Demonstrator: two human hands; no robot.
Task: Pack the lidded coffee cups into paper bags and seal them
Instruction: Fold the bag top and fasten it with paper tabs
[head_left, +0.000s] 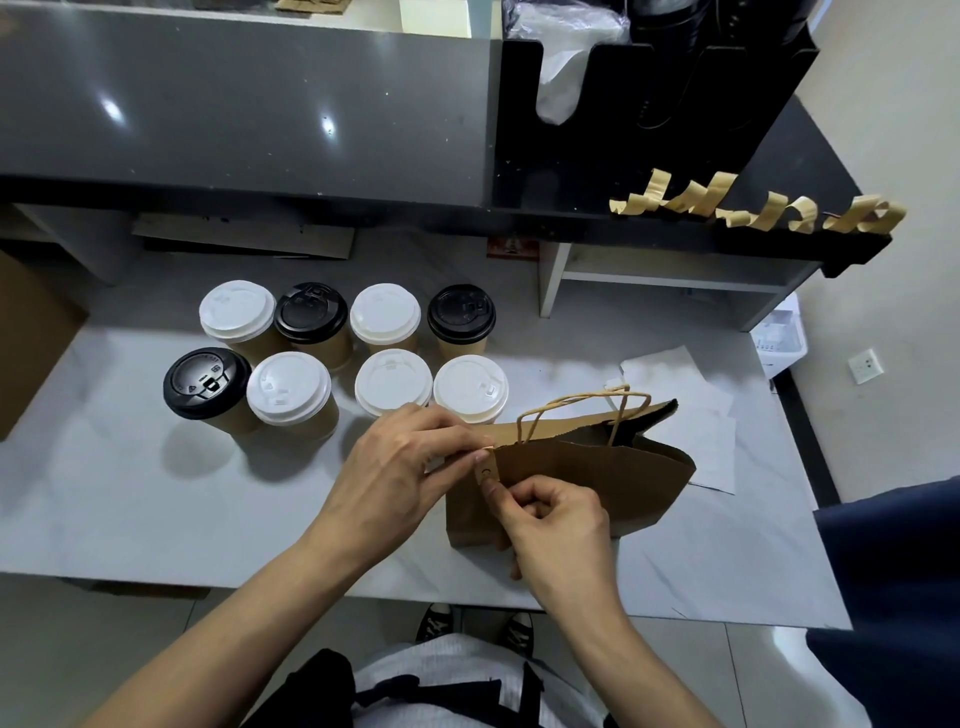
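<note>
A brown paper bag (587, 483) with twisted paper handles (582, 410) stands on the white counter (156, 493), its top edges pressed together at the left end. My left hand (400, 467) pinches the bag's top left corner. My right hand (556, 525) pinches a small tan sticker (487, 472) folded over that same edge. Several lidded kraft coffee cups stand in two rows to the left, some with white lids (289, 387), some with black lids (207, 382). What the bag holds is hidden.
Several tan sticker strips (758, 208) hang along the edge of the dark shelf at upper right. White paper sheets (691, 410) lie behind the bag. A black holder (654, 104) stands on the shelf. A cardboard box (31, 332) sits at far left. A dark sleeve (893, 571) shows at right.
</note>
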